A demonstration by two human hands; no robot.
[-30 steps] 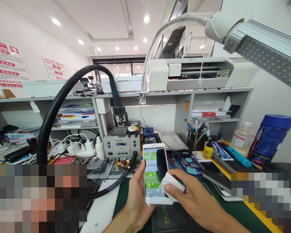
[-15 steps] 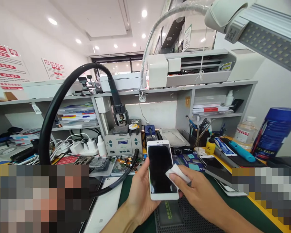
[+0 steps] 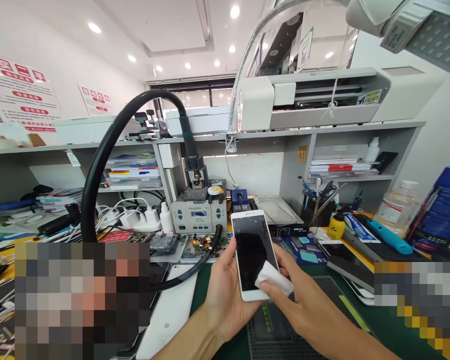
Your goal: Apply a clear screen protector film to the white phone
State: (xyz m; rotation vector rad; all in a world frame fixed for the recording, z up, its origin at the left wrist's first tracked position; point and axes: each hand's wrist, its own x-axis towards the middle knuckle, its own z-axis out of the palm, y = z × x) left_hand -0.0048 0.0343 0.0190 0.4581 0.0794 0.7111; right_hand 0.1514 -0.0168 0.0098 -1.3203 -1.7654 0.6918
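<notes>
1. head view: the left hand is clasped around a slim white-framed phone with a dark glass screen, held above a black perforated mat.
2. the right hand pinches a folded white wipe against the phone's lower right corner.
3. a flat white panel lies along the green work surface's left edge.

The green mat leaves passage at near right, while the phone blocks the middle and a hose the left.

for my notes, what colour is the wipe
The wipe is white, clearest in the head view.
</notes>
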